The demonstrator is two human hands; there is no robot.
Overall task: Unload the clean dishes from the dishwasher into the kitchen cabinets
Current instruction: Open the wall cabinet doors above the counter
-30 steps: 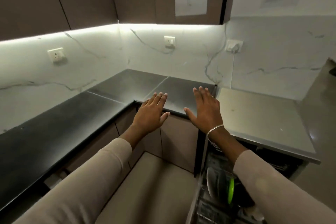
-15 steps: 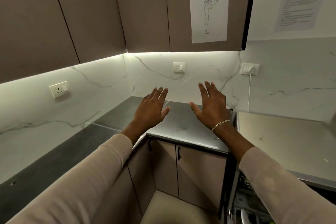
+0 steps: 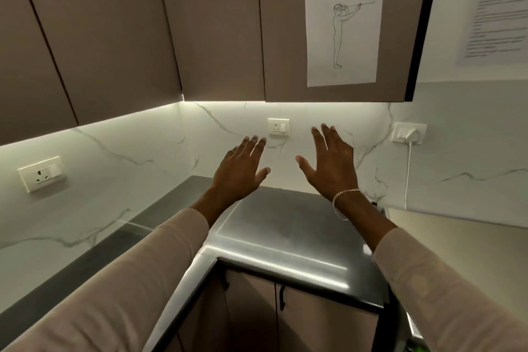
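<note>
While both arms were stretched forward over the corner of the dark countertop, the left hand and the right hand were held side by side in the air, apart from each other, with their backs turned to the camera. On both hands the fingers were kept straight and slightly spread, thumbs pointed inward; nothing was grasped or touched. A chain bracelet was worn on the right wrist, and pale beige sleeves were seen on both forearms.

Above the hands the upper cabinets were seen, their brown doors all shut and lit from beneath by a light strip. A sheet with a line drawing of a standing figure was fixed to the rightmost door. Below the countertop the lower cabinets were also shut, dark handles showing on their doors.

Behind the hands a white marbled backsplash was set with three sockets; a white plug was fitted in the right one, its cable hanging down. A blurred printed notice was posted on the wall at the upper right. At the lower right corner a green sliver was caught; whether it belonged to the dishwasher could not be told.
</note>
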